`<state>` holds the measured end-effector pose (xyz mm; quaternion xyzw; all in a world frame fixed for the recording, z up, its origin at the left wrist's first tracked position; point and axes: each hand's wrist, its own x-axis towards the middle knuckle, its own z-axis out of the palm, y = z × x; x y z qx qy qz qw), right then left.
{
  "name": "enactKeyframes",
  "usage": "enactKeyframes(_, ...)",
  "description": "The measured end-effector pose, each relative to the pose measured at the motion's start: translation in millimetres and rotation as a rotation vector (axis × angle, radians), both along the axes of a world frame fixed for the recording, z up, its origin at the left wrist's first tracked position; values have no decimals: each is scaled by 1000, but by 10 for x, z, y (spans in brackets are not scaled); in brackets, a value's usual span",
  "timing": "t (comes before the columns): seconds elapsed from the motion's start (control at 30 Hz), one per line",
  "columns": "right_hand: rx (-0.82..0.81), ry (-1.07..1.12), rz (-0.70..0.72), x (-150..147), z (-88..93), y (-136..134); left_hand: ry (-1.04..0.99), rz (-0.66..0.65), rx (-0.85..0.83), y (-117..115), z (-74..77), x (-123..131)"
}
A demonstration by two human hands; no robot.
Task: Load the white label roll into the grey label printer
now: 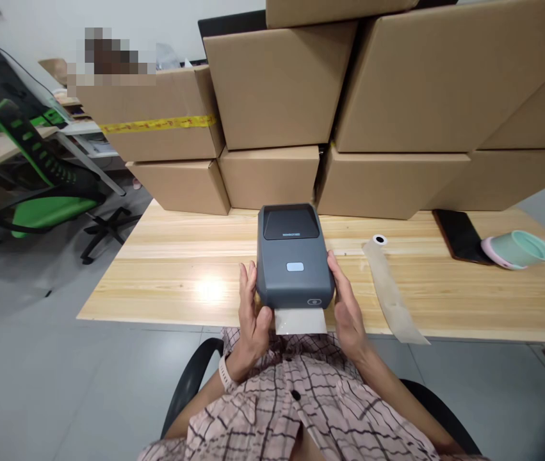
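A dark grey label printer (pixel 293 253) sits at the table's front edge, its lid closed. A strip of pale label paper (pixel 300 322) sticks out of its front slot. My left hand (pixel 253 314) presses along the printer's left side, thumb near the front lower corner. On the opposite side, my right hand (pixel 348 307) lies against the casing with its fingers stretched along it. Between them, both hands hold the printer. To the right lies a small paper roll (pixel 379 240) with a long pale strip (pixel 394 298) trailing over the table edge.
Stacked cardboard boxes (pixel 279 89) line the back of the wooden table (pixel 166 269). A dark phone (pixel 462 235) and a mint-green cup (pixel 524 248) lie at the right. A green office chair (pixel 54 208) stands on the left; a blurred-out person is behind the boxes.
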<state>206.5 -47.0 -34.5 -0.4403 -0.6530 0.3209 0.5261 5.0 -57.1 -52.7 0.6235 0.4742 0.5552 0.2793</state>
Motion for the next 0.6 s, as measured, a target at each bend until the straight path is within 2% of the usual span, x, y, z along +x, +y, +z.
enactKeyframes(0.17,-11,-7,6,25,58,7,18,51,63,63,13,19)
enactKeyframes(0.3,65,-67,-17,35,309,142,30,67,230,301,251,-25)
enactKeyframes(0.37,146,-146,-48,20,518,311,17,61,312,537,415,-78)
enactKeyframes(0.43,256,-210,-96,-18,749,551,-75,56,302,831,557,-149)
enactKeyframes(0.53,383,-251,-170,-95,1068,1005,-244,33,169,1253,652,-266)
enactKeyframes(0.6,408,-297,-211,-126,1223,1342,-255,-69,3,1427,626,-335)
